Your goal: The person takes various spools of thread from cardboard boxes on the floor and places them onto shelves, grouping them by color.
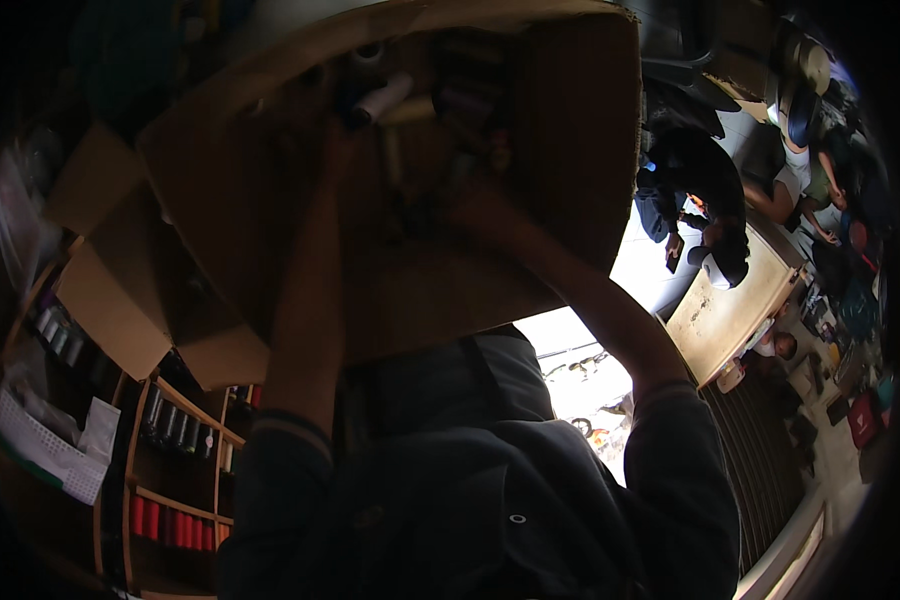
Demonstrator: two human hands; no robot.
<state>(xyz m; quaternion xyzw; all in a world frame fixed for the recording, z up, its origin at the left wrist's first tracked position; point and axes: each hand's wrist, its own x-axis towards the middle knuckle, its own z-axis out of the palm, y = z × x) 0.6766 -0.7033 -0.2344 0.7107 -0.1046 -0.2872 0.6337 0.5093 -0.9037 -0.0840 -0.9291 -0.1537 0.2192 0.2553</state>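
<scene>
Both my forearms rise bare from dark short sleeves into a deep cardboard box, the left nearly straight up, the right bent at the elbow and slanting inward. My left hand is just beside a smooth, pale cylinder that lies tilted in the box among other rounded, shadowed pieces, while my right hand sits lower inside; it is too dark for me to tell whether either is gripping anything. The box's brown walls are flat and matte, with a rough, bowed rim.
</scene>
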